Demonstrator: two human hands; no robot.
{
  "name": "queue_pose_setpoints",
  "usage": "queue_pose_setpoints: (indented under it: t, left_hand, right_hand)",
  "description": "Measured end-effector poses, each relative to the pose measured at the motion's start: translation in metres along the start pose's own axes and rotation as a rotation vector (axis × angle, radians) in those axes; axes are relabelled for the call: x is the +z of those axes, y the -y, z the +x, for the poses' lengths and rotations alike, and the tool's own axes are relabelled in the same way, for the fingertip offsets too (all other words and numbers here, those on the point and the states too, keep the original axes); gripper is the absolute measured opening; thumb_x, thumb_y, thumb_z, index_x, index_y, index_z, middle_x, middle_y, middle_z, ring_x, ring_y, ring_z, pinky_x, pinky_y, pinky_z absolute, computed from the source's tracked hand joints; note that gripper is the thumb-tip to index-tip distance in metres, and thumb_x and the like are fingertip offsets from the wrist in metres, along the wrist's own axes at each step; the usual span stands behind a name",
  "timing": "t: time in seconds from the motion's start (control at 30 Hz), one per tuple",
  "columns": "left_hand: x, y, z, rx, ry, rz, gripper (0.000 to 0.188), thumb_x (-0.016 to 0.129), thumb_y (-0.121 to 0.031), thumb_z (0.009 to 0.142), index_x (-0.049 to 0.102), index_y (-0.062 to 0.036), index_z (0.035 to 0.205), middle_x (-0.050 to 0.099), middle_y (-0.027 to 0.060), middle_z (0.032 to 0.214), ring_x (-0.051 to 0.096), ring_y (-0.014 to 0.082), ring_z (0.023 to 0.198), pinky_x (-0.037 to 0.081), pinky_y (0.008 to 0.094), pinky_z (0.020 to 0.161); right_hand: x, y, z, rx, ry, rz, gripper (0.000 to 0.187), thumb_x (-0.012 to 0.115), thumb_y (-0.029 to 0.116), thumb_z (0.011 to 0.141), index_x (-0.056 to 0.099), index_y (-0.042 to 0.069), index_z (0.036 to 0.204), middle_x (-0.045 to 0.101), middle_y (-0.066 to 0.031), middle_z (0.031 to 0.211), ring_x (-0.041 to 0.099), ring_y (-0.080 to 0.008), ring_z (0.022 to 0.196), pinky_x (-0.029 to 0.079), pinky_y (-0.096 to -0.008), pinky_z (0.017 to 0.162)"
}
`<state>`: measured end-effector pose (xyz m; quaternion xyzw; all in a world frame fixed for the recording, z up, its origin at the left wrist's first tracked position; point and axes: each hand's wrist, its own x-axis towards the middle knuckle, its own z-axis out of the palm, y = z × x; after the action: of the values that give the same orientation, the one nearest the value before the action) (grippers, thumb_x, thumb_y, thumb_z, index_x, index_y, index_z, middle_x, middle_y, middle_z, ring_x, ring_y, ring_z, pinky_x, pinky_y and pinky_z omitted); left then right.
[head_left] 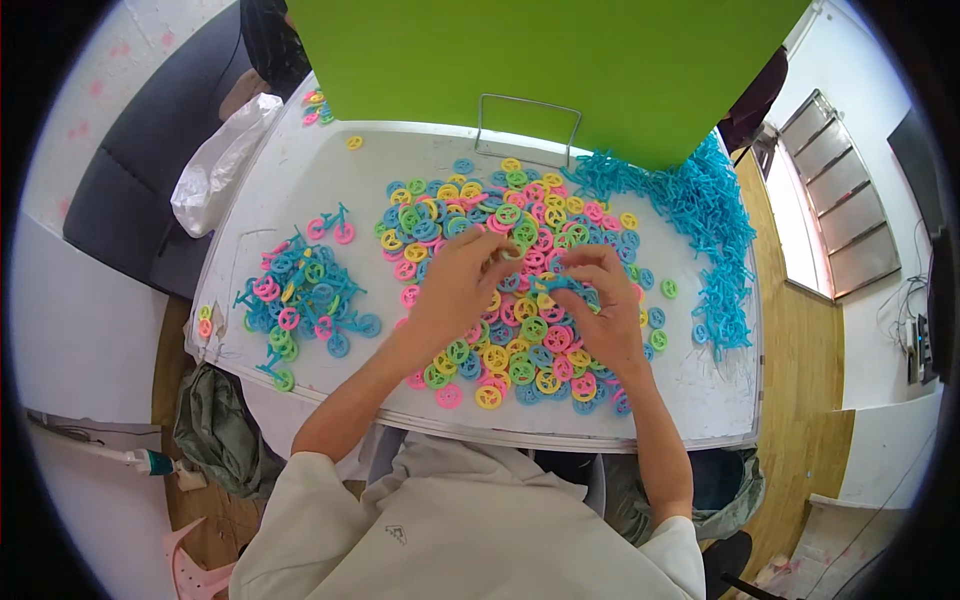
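Over the middle of a heap of small plastic spoked wheels [495,360] in pink, yellow, green and blue, both my hands work close together. My left hand [460,280] pinches with thumb and fingertips at what looks like a small green wheel [513,252], partly covered by the fingers. Just right of it, my right hand [608,305] is closed on a blue toy bicycle frame [548,284], whose end points toward the left hand. To the left lies a pile of blue toy bicycles [310,295] with coloured wheels on them.
Loose blue bicycle frames [705,215] are heaped along the right side of the white table [420,408]. A green board [540,70] with a wire handle [528,98] stands at the back. A white plastic bag [222,165] hangs at the left edge; several stray wheels lie about.
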<state>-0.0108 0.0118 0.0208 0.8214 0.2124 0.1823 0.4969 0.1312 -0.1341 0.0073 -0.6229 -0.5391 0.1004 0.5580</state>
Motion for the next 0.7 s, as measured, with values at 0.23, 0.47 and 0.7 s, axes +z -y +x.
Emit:
queue_pose_setpoints:
  t: [0.23, 0.47, 0.7]
  left_hand:
    - [-0.006, 0.031, -0.009, 0.253, -0.069, 0.576, 0.020, 0.074, -0.011, 0.071, 0.065, -0.0046, 0.087, 0.056, 0.0088, 0.080, 0.057, 0.0232, 0.081, 0.045, 0.0378, 0.080]
    - [-0.012, -0.002, 0.002, -0.087, -0.099, -0.323, 0.019, 0.069, -0.010, 0.083, 0.059, 0.0001, 0.096, 0.061, 0.0053, 0.089, 0.060, 0.0103, 0.071, 0.050, 0.0244, 0.062]
    - [0.001, 0.001, -0.002, -0.214, 0.137, -0.456, 0.018, 0.060, -0.014, 0.091, 0.053, 0.0003, 0.099, 0.059, 0.0043, 0.089, 0.061, 0.0096, 0.075, 0.054, 0.0251, 0.065]
  right_hand:
    - [0.000, 0.000, 0.004, 0.156, -0.061, 0.007, 0.014, 0.067, -0.004, 0.077, 0.064, 0.000, 0.090, 0.061, -0.0064, 0.087, 0.058, -0.0146, 0.083, 0.046, -0.0271, 0.073]
    - [0.001, -0.011, -0.003, 0.230, -0.052, 0.142, 0.015, 0.056, -0.010, 0.081, 0.060, -0.004, 0.094, 0.061, -0.0069, 0.088, 0.063, -0.0156, 0.087, 0.053, -0.0270, 0.076]
    - [0.005, -0.008, -0.005, 0.251, 0.022, 0.098, 0.020, 0.050, -0.013, 0.080, 0.059, -0.004, 0.096, 0.066, -0.0112, 0.093, 0.065, -0.0166, 0.090, 0.053, -0.0273, 0.079]
